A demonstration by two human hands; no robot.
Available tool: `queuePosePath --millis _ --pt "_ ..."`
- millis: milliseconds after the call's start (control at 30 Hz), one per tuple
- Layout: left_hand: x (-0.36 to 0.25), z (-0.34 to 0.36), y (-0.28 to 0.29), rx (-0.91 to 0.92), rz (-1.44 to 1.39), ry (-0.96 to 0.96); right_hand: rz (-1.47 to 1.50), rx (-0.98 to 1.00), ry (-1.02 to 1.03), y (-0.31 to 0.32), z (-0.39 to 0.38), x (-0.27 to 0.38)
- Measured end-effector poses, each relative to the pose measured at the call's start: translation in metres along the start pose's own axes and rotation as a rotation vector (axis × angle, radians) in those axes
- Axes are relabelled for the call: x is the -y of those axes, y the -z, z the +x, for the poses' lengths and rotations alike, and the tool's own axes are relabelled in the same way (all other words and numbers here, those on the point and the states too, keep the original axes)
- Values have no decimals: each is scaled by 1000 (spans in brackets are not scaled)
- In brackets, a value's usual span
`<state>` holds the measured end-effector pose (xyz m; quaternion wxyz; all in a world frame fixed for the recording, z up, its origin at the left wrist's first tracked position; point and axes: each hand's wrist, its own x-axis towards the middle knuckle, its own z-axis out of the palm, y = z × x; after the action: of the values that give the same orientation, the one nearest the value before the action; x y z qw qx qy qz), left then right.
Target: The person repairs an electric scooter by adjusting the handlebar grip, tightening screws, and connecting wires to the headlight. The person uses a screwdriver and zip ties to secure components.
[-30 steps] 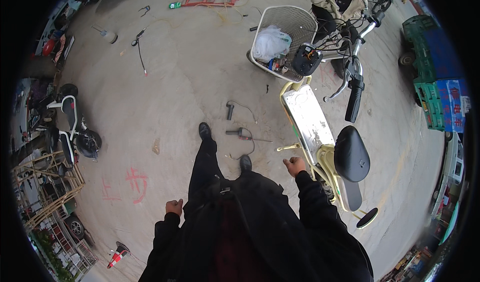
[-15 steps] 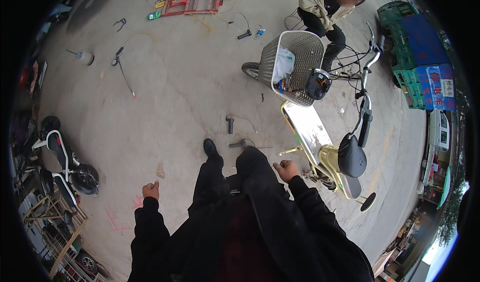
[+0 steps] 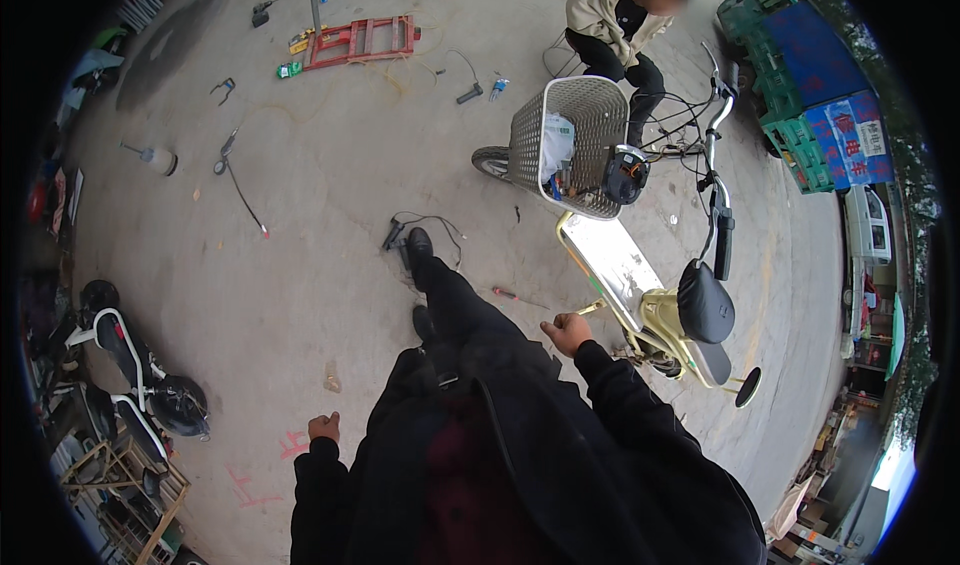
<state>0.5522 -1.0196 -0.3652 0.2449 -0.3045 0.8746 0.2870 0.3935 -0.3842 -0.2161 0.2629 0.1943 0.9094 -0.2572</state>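
My left hand [image 3: 323,426] hangs low by my side, its fingers curled with nothing seen in them. On the other side my right hand [image 3: 567,333] is closed too, and no held thing shows. It is nearest the kickstand of a pale yellow electric scooter [image 3: 660,315]. On the concrete ahead, my black shoe [image 3: 419,245] touches or stands right beside black handlebar grips [image 3: 395,235] with a thin cable [image 3: 452,227]. A screwdriver with a red handle [image 3: 505,293] lies between my leg and the scooter.
The scooter carries a grey basket [image 3: 530,140] and a black seat [image 3: 704,310]. Behind it sits a person [image 3: 625,25]. A red metal frame [image 3: 360,43], a cable with a gauge [image 3: 238,180] and a bottle [image 3: 160,160] lie farther off. Another scooter [image 3: 135,355] stands left.
One foot has moved forward, and the grips now lie together at its left side instead of apart ahead of me. My left hand has dropped lower; the view has shifted slightly.
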Motion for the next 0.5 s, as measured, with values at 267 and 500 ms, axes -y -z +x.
queuePosePath --millis 267,500 --pt "-33 79 18 -201 -128 -118 -225 8 -62 32 -3 -31" --pt "-25 59 -3 -226 -268 -164 -191 -8 39 40 10 4"
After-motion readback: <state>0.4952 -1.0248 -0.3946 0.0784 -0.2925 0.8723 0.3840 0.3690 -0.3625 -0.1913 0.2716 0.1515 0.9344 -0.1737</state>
